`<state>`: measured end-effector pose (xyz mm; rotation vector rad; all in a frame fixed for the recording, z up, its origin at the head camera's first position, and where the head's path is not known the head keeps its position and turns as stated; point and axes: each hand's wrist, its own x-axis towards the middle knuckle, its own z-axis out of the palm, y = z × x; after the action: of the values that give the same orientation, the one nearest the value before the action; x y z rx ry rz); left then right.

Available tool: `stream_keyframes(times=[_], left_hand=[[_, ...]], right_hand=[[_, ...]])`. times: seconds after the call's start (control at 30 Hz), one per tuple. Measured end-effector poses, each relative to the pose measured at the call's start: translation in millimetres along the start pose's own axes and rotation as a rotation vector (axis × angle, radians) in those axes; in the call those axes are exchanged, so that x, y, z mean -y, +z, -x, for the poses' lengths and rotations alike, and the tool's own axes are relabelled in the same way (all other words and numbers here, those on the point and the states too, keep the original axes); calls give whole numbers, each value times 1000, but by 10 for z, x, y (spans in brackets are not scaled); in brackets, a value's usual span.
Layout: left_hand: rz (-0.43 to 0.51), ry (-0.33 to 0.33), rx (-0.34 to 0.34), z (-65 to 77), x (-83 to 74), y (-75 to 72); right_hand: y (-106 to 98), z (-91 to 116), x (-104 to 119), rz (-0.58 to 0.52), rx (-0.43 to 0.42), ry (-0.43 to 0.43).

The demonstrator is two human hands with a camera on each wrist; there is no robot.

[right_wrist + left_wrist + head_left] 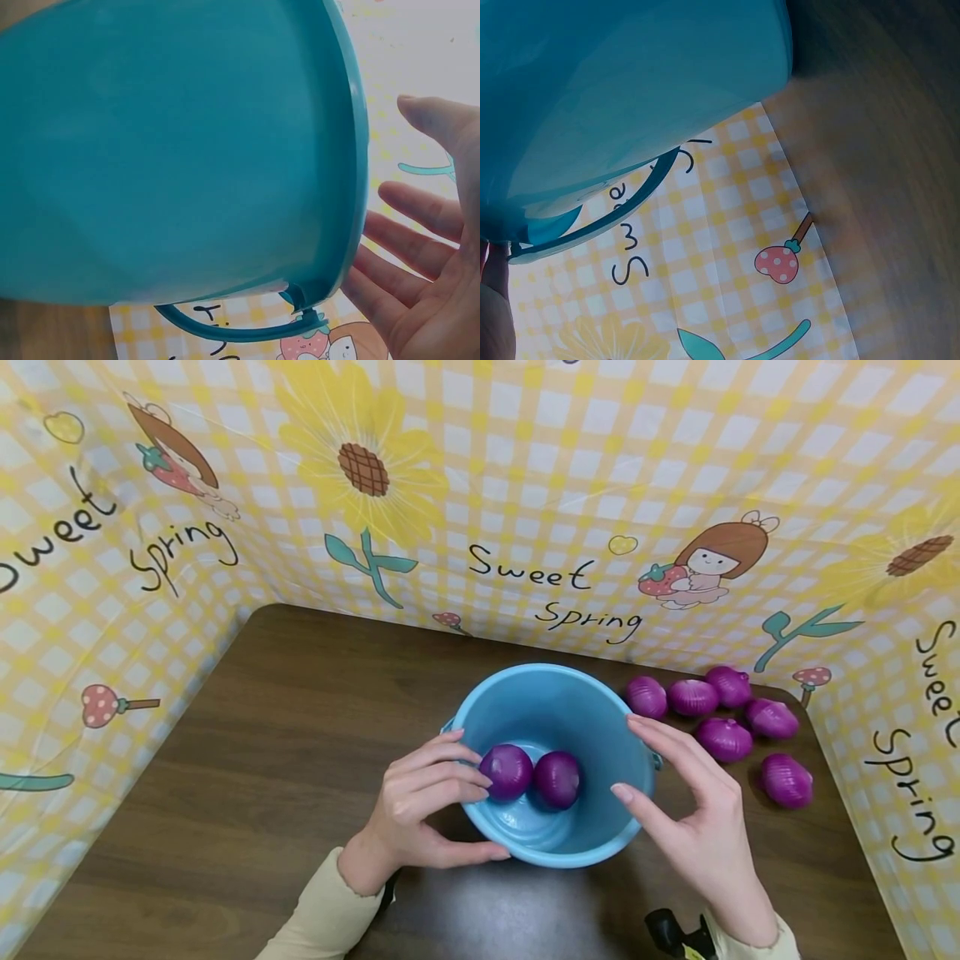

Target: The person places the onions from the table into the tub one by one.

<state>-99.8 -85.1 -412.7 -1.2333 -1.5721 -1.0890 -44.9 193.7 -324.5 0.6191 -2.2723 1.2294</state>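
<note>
Rests relaxed left hand [427, 797] over left rim of bucket [555, 702], right hand [701, 810] loosely spread opposite. Shows two onions [506, 772] inside, six loose onions [724, 740] right of bucket. Apparently steadying; calls next for firmer grip.

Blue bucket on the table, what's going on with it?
A person has both bare hands at a round, light-blue plastic bucket. The left hand reaches over the left rim, fingertips close to one of two round, glossy purple onions inside; the right hand is spread at the right rim. Six more purple onions lie right of the bucket on the dark brown wood-grain table.
</note>
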Motion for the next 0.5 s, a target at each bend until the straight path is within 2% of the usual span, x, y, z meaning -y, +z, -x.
stream_keyframes(times=[0.23,0.5], left_hand=[[-1,-4,2,1,-3,2],[-9,3,-3,2,7,0]], right_hand=[[-33,0,-8,36,-9,53],[-92,-14,-36,28,-44,69]])
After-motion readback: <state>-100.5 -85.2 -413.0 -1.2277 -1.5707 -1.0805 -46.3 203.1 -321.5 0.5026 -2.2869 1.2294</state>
